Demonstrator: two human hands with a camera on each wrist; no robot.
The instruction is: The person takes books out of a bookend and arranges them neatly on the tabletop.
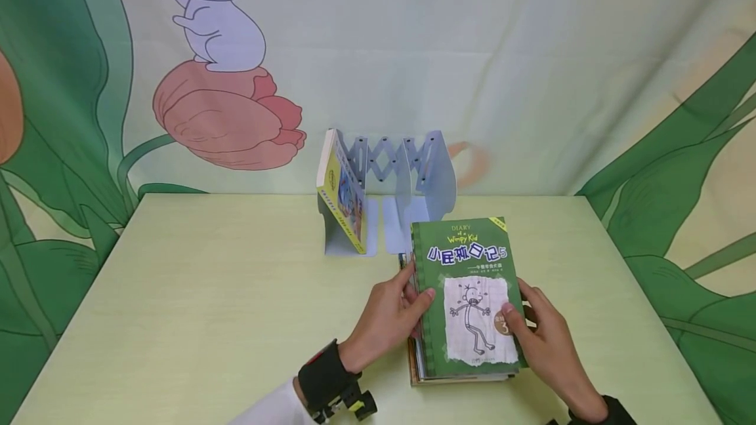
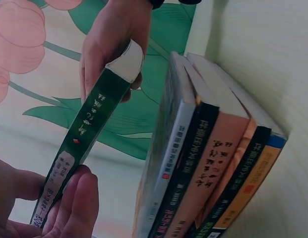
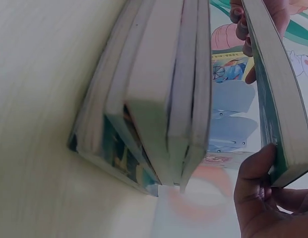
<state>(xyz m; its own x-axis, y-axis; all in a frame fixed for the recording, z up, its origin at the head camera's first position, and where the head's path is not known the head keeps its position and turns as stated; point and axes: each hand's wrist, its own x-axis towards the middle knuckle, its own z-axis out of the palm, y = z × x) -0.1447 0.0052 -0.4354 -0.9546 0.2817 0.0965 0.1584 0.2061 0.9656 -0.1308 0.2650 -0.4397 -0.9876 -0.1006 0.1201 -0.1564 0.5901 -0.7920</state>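
A green Diary of a Wimpy Kid book [image 1: 434,346] is held between both hands, cover up, over a stack of several books [image 2: 213,134]. On its spine side, my left hand [image 1: 384,317] grips it with the thumb on the cover. My right hand [image 1: 549,343] pinches the page-edge side, thumb also on the cover. In the left wrist view a gap shows between the green book's spine and the stack, whose spines are dark, orange and pale. The right wrist view shows the stack's page edges; the green book hides most of the stack from the head view.
Behind the stack stands a pale blue expanding book rack [image 1: 440,176] with upright dividers. A yellow book [image 1: 342,195] leans inside its left end. The light table [image 1: 224,307] reaches back to a printed curtain [image 1: 378,44] with plants and a white animal.
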